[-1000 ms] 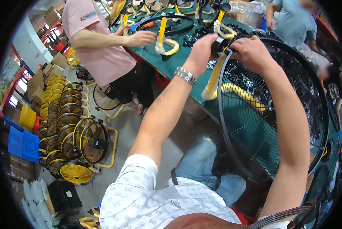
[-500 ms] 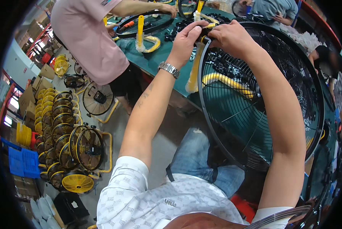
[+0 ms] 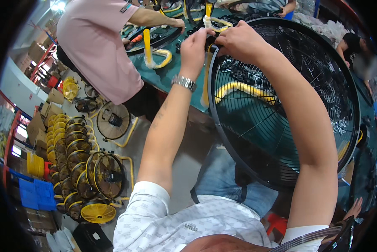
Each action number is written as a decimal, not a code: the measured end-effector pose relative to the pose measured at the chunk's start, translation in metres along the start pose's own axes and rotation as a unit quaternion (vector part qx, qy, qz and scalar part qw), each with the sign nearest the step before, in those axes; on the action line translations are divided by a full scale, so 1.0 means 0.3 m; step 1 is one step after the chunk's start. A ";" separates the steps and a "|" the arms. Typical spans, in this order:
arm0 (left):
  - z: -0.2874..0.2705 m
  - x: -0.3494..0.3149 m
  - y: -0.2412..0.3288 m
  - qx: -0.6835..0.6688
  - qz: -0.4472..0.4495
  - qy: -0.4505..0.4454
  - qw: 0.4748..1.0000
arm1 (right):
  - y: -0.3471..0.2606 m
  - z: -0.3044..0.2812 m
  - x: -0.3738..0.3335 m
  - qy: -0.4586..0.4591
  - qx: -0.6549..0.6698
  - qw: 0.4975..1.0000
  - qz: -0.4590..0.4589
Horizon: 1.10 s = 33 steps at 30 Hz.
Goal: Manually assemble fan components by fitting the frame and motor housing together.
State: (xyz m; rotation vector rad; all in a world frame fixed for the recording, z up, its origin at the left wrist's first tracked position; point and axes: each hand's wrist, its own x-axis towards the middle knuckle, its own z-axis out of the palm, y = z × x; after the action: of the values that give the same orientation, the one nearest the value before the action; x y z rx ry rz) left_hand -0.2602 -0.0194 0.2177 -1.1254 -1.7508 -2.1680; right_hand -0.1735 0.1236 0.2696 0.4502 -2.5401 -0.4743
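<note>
A big round black wire fan cage (image 3: 225, 145) stands tilted at the edge of the green table, with a yellow tube stand (image 3: 205, 90) in clear film against its left rim. My left hand (image 3: 193, 52) is closed in a pinch just beyond the rim's upper left, by the top of that stand. My right hand (image 3: 242, 40) reaches over the cage with fingers curled together at the same joint. Whatever small part the fingertips hold is hidden. Through the wires shows the stand's yellow lower tube (image 3: 243, 87), partly wrapped in film.
A co-worker in a pink shirt (image 3: 98, 50) works at the table on my left, near another yellow tube stand (image 3: 148, 48). Rows of yellow-and-black fans (image 3: 77, 155) line the floor at left, by blue crates (image 3: 37, 194). Other people stand across the table.
My view has shifted, so the floor fans sit further right. Both hands stay at the same joint on the rim. The co-worker's ring on the left sits lower on the table.
</note>
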 end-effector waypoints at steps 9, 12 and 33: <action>-0.057 0.083 0.048 0.115 -0.074 -0.152 0.979 | 0.010 -0.016 0.007 -0.007 0.020 1.000 -0.007; -0.064 0.133 0.080 0.364 -0.022 -0.240 0.900 | 0.008 -0.016 0.009 -0.012 0.027 1.000 -0.009; -0.050 0.097 0.038 0.218 -0.039 -0.141 0.965 | 0.015 -0.017 0.004 0.021 0.027 0.999 -0.004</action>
State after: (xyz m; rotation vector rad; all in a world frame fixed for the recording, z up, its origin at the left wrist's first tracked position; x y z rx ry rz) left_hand -0.2818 -0.0264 0.2440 -1.3015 -2.2778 -1.5901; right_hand -0.1728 0.1259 0.2762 0.4844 -2.5168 -0.3950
